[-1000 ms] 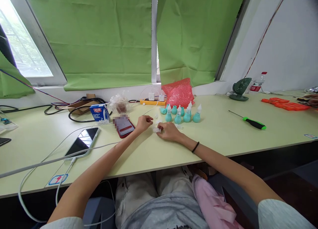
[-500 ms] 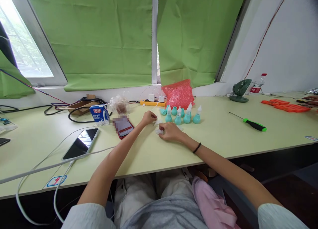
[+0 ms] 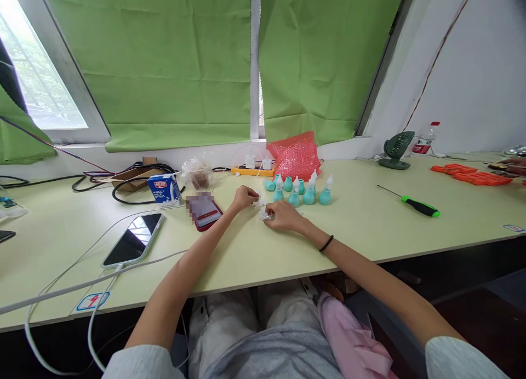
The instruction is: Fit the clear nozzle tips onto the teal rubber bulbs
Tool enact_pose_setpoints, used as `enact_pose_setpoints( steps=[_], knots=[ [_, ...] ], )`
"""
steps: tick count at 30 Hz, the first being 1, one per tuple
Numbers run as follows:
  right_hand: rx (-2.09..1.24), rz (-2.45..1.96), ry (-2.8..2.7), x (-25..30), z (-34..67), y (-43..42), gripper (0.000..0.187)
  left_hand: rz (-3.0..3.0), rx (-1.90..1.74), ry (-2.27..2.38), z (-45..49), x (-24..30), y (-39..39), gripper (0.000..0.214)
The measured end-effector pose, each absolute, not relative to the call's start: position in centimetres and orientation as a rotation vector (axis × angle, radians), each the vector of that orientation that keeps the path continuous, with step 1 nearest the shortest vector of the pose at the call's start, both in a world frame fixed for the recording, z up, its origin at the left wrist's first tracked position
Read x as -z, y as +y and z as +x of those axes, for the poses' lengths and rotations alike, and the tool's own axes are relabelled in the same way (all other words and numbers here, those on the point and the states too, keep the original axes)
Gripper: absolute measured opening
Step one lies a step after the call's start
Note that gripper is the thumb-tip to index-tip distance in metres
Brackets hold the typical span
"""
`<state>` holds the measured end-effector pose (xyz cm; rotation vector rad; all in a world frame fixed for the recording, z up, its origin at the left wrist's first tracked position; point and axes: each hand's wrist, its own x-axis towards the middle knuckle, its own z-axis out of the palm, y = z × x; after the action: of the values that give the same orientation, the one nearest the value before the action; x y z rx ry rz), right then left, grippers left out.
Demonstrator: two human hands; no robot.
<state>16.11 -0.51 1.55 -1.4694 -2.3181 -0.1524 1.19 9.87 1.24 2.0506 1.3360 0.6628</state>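
Clear plastic, likely light, stiff and slippery, the piece (image 3: 266,217) your right hand (image 3: 282,216) pinches near the bulbs (image 3: 293,200) is best held by its sides; whether your left hand (image 3: 245,196) pinches the tip (image 3: 259,203) beside it, you cannot tell.

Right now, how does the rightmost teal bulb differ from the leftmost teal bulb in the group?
The rightmost teal bulb carries a whitish tip; the leftmost teal bulb shows none. The rightmost teal bulb stands upright; the leftmost teal bulb appears tipped over. Both rest on the table.
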Motion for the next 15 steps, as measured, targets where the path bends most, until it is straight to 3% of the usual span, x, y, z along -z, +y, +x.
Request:
enact_pose_setpoints(
  steps=[15],
  knots=[
    [0.137,-1.505,-2.273,-1.8,16.0,-0.7,0.018,2.097,-0.721,1.397,1.5,-1.9,8.0,0.027]
  ],
)
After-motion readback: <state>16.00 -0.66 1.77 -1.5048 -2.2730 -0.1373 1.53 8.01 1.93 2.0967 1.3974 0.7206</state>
